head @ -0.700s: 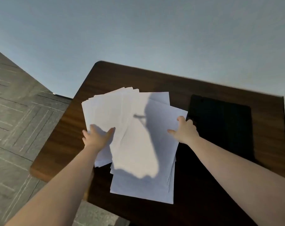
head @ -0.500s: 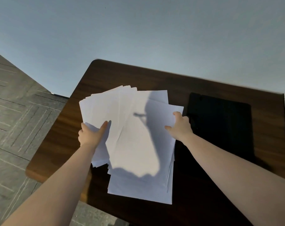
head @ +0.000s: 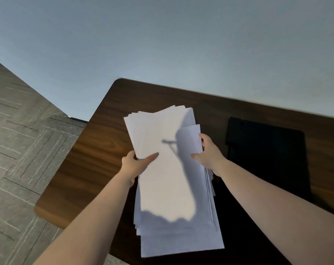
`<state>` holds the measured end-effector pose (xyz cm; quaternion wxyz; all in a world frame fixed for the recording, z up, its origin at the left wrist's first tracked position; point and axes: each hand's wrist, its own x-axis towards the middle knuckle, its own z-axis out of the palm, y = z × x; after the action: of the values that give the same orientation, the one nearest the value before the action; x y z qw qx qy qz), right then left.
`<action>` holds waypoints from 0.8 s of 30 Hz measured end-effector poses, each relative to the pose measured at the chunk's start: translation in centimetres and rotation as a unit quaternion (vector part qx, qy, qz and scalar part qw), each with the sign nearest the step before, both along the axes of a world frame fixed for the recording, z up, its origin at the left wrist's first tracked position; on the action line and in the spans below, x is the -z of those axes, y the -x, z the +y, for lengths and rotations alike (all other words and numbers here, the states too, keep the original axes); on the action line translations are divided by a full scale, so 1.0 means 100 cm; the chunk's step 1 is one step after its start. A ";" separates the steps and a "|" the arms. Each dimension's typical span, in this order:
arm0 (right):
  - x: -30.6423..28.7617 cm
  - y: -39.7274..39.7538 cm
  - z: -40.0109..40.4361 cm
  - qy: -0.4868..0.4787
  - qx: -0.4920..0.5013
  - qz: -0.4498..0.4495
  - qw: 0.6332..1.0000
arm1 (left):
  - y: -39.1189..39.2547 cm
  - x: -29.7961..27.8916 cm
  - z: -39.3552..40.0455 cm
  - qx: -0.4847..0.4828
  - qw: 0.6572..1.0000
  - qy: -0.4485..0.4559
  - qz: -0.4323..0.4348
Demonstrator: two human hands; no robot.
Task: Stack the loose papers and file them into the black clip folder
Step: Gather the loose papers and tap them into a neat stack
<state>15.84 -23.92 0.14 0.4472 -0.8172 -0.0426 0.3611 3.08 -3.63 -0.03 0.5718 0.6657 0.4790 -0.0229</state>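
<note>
Our tabletop (head: 97, 150) is dark wood, pushed against a pale wall, with grey floor off to its left. On it, well to the right of the papers, lies the black folder (head: 267, 155), flat and shut as far as we can tell; its clip is too dark to make out.

The papers (head: 171, 178) are the landmark here: a white bundle running from near the tabletop's far edge down toward its near edge. The sheets are roughly gathered but not squared. Far corners fan out in steps, one sheet juts at the far right, and the near edges sit staggered. We cannot tell whether the bundle rests on the wood or is lifted a little.

Our left hand (head: 133, 165) clasps the papers' left edge, thumb lying across the top sheet, fingers hidden beneath. Our right hand (head: 208, 153) presses on the papers' right edge, thumb on top and fingers curled round the side. Each grip is closed on the papers.

We judge the stacking step is in hand and unfinished. The next move calls for squeezing both sides inward, then tapping an end on the wood to level the edges, before we reach right of the papers for the folder and open it.
</note>
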 end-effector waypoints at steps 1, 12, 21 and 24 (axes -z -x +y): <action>0.002 0.001 0.001 -0.007 -0.001 0.002 1.000 | -0.002 0.002 -0.005 -0.008 1.000 -0.020 0.010; -0.003 -0.005 -0.007 -0.041 0.064 0.003 0.997 | -0.008 0.004 0.003 0.014 0.980 0.148 -0.129; -0.063 -0.034 -0.004 -0.271 0.076 0.115 0.953 | -0.041 -0.090 0.018 0.066 0.956 0.149 -0.243; -0.097 -0.046 -0.002 -0.330 0.076 0.066 0.939 | -0.053 -0.125 0.024 0.070 0.939 0.133 -0.310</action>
<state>20.49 -24.10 9.86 0.7196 -0.5991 -0.0675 0.3445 8.40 -1.26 12.49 0.7722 0.5896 0.2227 0.0807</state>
